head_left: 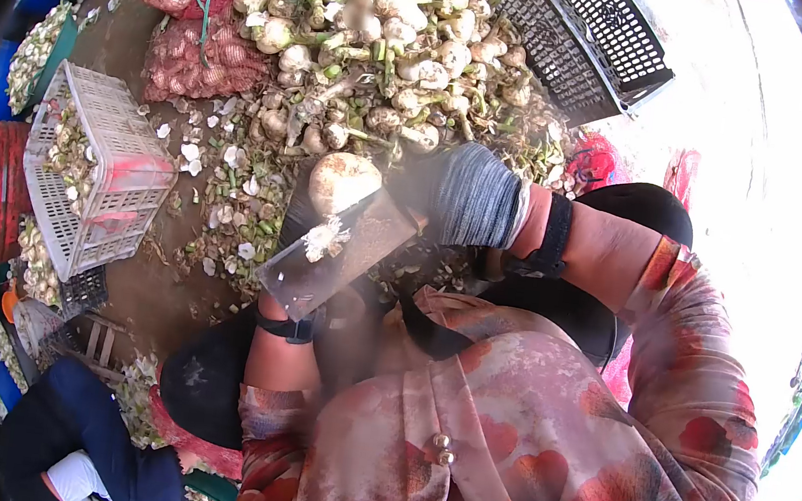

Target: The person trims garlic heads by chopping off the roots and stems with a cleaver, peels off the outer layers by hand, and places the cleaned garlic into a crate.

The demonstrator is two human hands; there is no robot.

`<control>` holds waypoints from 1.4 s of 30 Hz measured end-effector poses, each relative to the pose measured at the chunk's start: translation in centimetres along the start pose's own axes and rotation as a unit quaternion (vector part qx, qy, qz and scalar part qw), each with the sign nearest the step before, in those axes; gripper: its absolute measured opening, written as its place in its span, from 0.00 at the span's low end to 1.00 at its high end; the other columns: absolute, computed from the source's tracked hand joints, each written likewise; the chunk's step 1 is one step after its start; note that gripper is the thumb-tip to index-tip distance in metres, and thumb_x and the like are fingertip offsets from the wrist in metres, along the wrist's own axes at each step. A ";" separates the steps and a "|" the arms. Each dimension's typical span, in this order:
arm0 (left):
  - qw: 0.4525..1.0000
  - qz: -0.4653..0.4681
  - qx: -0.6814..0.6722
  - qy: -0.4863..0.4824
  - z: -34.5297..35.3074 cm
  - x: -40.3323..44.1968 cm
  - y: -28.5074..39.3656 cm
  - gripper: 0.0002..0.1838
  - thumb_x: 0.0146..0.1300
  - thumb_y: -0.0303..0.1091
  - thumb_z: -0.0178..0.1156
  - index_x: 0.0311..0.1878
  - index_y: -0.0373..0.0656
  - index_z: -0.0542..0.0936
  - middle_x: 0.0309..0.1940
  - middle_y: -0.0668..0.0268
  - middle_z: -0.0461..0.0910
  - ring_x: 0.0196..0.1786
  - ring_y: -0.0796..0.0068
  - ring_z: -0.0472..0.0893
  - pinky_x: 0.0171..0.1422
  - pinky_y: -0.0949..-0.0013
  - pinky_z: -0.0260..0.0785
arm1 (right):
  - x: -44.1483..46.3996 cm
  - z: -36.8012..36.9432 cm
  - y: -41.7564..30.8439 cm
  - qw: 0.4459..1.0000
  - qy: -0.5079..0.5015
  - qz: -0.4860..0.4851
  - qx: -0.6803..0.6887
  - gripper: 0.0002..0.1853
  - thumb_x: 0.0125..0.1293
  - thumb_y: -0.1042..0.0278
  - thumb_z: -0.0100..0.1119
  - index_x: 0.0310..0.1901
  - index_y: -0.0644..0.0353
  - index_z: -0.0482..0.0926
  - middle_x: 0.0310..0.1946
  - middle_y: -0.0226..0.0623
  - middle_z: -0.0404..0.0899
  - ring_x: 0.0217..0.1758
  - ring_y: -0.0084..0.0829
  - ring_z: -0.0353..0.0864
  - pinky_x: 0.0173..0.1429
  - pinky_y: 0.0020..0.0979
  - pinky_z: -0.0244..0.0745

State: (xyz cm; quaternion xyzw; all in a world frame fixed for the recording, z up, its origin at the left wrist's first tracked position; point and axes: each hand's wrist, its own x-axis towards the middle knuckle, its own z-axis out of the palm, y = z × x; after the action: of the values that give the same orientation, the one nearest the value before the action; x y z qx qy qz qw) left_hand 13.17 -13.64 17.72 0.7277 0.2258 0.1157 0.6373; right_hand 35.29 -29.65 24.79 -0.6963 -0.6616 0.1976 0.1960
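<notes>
A wide rectangular metal blade [352, 257] lies across the middle of the view, with pale scraps stuck on its face. My right hand [448, 194], in a grey knitted glove, is closed at the upper right end of the blade, round its handle. Just above the blade sits a round whitish bulb [343, 184], held by my left hand [301, 216], which is dark-gloved and mostly hidden behind the blade. A heap of garlic bulbs with green stems [388, 34] lies right beyond both hands.
Red mesh sacks [206, 61] stand left of the heap, black crates [571, 46] right of it. A white crate [100, 176] with scraps stands at left. Peelings [243, 191] litter the ground. Another person's dark-clothed body [88, 432] shows at lower left.
</notes>
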 end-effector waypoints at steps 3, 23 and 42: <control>1.000 0.007 0.026 -0.014 0.1 0.4 -0.3 0.29 0.58 0.38 0.64 0.61 0.41 0.70 0.51 0.56 0.76 0.52 0.64 0.78 0.57 0.66 0.72 | 0.3 0.7 1.5 1.000 0.009 0.015 -0.004 0.21 0.46 0.62 0.65 0.45 0.53 0.78 0.32 0.45 0.82 0.36 0.50 0.83 0.36 0.47 0.77; 0.809 0.089 -0.561 0.150 -21.3 11.4 1.1 0.25 0.70 0.42 0.50 0.66 0.40 0.64 0.60 0.49 0.72 0.60 0.56 0.75 0.71 0.49 0.62 | 0.8 -5.2 4.0 0.909 0.219 0.337 0.109 0.21 0.64 0.51 0.58 0.41 0.65 0.78 0.26 0.55 0.79 0.34 0.54 0.81 0.39 0.44 0.75; 0.943 -0.124 -0.310 0.007 2.2 15.3 -13.5 0.19 0.65 0.33 0.57 0.58 0.42 0.71 0.51 0.58 0.77 0.53 0.67 0.76 0.60 0.61 0.70 | 0.5 -0.3 4.7 0.966 -0.004 0.249 0.065 0.13 0.59 0.60 0.57 0.41 0.57 0.77 0.29 0.49 0.81 0.36 0.51 0.83 0.41 0.46 0.76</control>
State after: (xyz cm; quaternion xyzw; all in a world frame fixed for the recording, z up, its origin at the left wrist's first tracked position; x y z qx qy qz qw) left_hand 25.12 -7.14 2.34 0.4597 0.2719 0.1049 0.8389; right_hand 39.44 -29.38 22.54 -0.8237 -0.4542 0.2858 0.1831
